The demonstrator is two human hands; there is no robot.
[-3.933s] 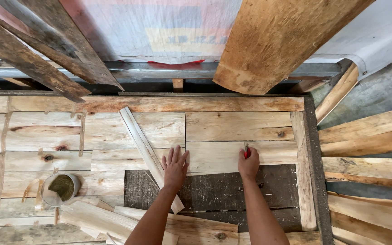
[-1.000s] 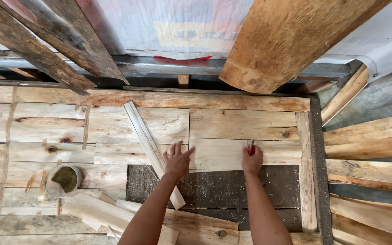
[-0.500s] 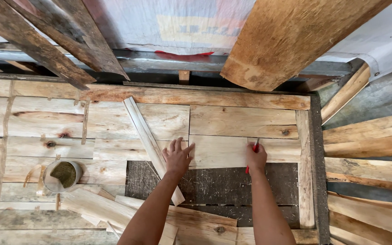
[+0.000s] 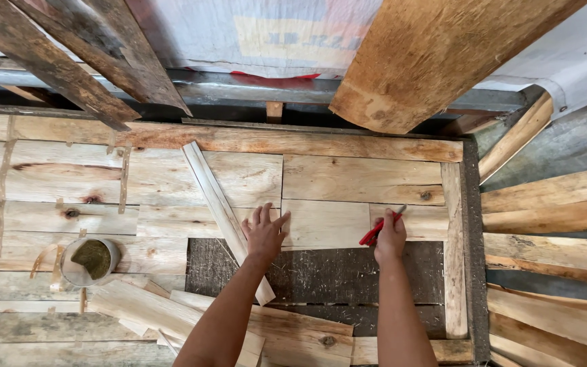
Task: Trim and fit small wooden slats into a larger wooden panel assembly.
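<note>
Already most of the panel is boarded, and your left hand (image 4: 264,233) lies flat and open on the short plank (image 4: 325,223) while your right hand (image 4: 390,238) grips a red pencil (image 4: 377,231) at its right end (the dark gap (image 4: 321,272) below remains unfilled).

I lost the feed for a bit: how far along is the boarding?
Done: pale boards cover most of the frame. In hand: left hand flat on a short board, right hand holding a red tool at its right end. Left: a dark gap below is uncovered.
</note>
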